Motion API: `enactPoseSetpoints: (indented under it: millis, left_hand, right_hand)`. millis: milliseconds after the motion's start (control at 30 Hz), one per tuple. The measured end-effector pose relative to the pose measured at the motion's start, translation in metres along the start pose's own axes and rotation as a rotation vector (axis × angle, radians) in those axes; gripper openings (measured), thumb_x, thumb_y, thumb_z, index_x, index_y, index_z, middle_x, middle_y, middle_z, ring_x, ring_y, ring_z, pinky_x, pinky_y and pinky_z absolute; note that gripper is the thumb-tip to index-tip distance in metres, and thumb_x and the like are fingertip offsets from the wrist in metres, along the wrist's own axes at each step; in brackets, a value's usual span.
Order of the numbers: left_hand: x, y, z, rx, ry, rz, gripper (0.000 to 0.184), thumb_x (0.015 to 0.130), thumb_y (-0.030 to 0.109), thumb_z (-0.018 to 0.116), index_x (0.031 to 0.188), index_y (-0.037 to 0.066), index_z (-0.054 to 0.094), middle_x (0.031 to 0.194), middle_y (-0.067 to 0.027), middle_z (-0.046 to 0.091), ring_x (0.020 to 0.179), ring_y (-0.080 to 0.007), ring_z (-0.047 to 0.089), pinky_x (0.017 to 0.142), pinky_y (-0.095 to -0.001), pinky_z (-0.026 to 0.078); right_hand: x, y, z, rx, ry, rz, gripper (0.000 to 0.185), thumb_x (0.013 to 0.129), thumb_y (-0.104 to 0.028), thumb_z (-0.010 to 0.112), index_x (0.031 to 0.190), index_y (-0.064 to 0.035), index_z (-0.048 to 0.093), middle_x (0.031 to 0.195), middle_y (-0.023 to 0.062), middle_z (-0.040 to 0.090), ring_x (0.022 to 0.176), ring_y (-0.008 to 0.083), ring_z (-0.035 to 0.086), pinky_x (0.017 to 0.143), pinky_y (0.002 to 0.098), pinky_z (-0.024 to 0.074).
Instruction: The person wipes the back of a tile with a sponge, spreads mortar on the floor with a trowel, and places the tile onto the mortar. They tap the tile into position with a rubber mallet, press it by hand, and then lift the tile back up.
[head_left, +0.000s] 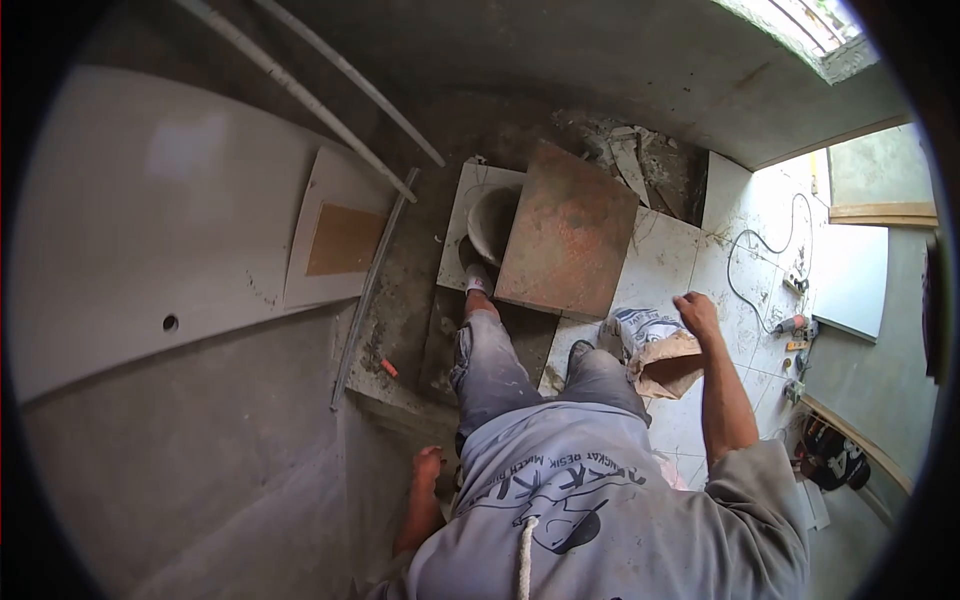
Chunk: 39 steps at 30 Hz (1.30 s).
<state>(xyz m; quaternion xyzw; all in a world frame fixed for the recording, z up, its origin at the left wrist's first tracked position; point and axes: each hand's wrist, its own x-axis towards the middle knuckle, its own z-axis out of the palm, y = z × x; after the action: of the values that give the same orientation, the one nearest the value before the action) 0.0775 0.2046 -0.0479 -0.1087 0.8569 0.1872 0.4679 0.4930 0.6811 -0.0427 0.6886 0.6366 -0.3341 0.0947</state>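
Note:
My right hand [697,315] is closed and held out to the right, just beside an open paper sack [668,352] with a brown inside and a printed outside. Whether anything is in its fingers is hidden. Low on the left, my left hand [428,464] is curled closed near my hip, with nothing visible in it. In front of my legs, a reddish-brown, dusty square board [568,232] lies tilted, partly over a round pale basin [490,222]. One foot stands beside the basin, the other near the sack.
White floor tiles [660,250] carry a cable [735,270] and a power drill [792,324] at right. Rubble [650,160] lies behind the board. A large white panel [150,220] and long pipes [300,90] lean at left. An orange piece [389,368] lies on the ledge.

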Motion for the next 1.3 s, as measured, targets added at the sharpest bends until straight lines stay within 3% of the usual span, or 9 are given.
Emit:
enactPoseSetpoints:
  millis: [200,400,567,633,733,800,867,1133,1300]
  left_hand:
    - [0.153,0.173,-0.088,0.186,-0.140,0.389,0.023,0.085,0.024,0.059,0.096,0.004,0.062,0.074,-0.0026,0.056,0.068,-0.0114,0.052,0.065,-0.0271,0.046]
    - [0.122,0.412,-0.105,-0.074,0.061,0.518,0.045,0.087,0.030,0.059,0.118,-0.002,0.052,0.102,-0.0087,0.060,0.092,-0.0181,0.058,0.082,-0.0305,0.045]
    - [0.189,0.349,-0.119,0.157,0.024,0.328,0.041,0.087,0.028,0.058,0.114,-0.003,0.054,0.097,-0.0090,0.061,0.085,-0.0159,0.058,0.080,-0.0287,0.046]
    - [0.212,0.292,-0.130,0.242,-0.020,0.278,0.039,0.087,0.027,0.059,0.112,-0.003,0.056,0.093,-0.0081,0.061,0.081,-0.0142,0.058,0.078,-0.0280,0.046]
    - [0.203,0.290,-0.117,0.328,-0.062,0.173,0.039,0.087,0.027,0.058,0.113,-0.002,0.056,0.092,-0.0071,0.061,0.080,-0.0143,0.058,0.077,-0.0287,0.046]
    - [0.199,0.299,-0.118,0.302,-0.062,0.188,0.040,0.087,0.027,0.057,0.113,-0.002,0.056,0.093,-0.0076,0.061,0.081,-0.0146,0.059,0.078,-0.0289,0.046]
    - [0.196,0.318,-0.112,0.270,-0.058,0.207,0.040,0.087,0.027,0.057,0.114,-0.003,0.055,0.094,-0.0081,0.061,0.082,-0.0150,0.059,0.079,-0.0291,0.046]
    - [0.190,0.366,-0.068,0.188,-0.126,0.265,0.041,0.087,0.027,0.056,0.116,-0.003,0.054,0.101,-0.0096,0.060,0.085,-0.0176,0.059,0.081,-0.0296,0.045]
    - [0.205,0.371,-0.074,0.260,-0.242,0.272,0.043,0.085,0.028,0.058,0.116,-0.001,0.054,0.099,-0.0082,0.060,0.082,-0.0166,0.059,0.078,-0.0292,0.045]
  right_hand:
    - [0.088,-0.181,0.121,-0.041,-0.265,0.244,0.059,0.081,-0.053,0.052,0.098,0.0027,0.063,0.106,0.0249,0.060,0.103,0.0364,0.057,0.088,0.0426,0.0445]
    - [0.199,-0.318,0.258,-0.021,-0.283,0.478,0.075,0.077,-0.057,0.057,0.122,0.0032,0.048,0.115,0.0225,0.057,0.108,0.0329,0.056,0.089,0.0413,0.0453]
    - [0.257,-0.334,0.318,-0.161,0.015,0.697,0.093,0.078,-0.051,0.059,0.136,0.0099,0.019,0.110,0.0257,0.058,0.106,0.0310,0.058,0.087,0.0369,0.0484]
    - [0.267,-0.314,0.307,-0.005,-0.291,0.617,0.089,0.079,-0.041,0.060,0.129,0.0203,0.020,0.109,0.0252,0.059,0.104,0.0321,0.059,0.085,0.0367,0.0495]
    - [0.278,-0.289,0.342,-0.034,-0.268,0.559,0.086,0.078,-0.033,0.060,0.126,0.0249,0.019,0.109,0.0252,0.059,0.101,0.0319,0.061,0.083,0.0362,0.0502]
    - [0.278,-0.275,0.350,0.019,-0.210,0.587,0.085,0.077,-0.031,0.061,0.124,0.0260,0.020,0.106,0.0258,0.060,0.101,0.0312,0.061,0.084,0.0355,0.0500]
    - [0.264,-0.276,0.321,0.012,-0.220,0.574,0.049,0.074,-0.029,0.059,0.107,0.0073,0.055,0.102,0.0231,0.062,0.098,0.0351,0.061,0.084,0.0403,0.0495]
    - [0.185,-0.161,0.159,0.106,-0.155,0.394,0.039,0.072,-0.020,0.052,0.097,0.0099,0.060,0.099,0.0312,0.059,0.100,0.0427,0.056,0.089,0.0429,0.0445]
    - [0.164,-0.088,0.116,-0.029,0.031,0.766,0.037,0.069,-0.019,0.054,0.087,0.0119,0.062,0.092,0.0315,0.061,0.094,0.0419,0.060,0.082,0.0417,0.0477]
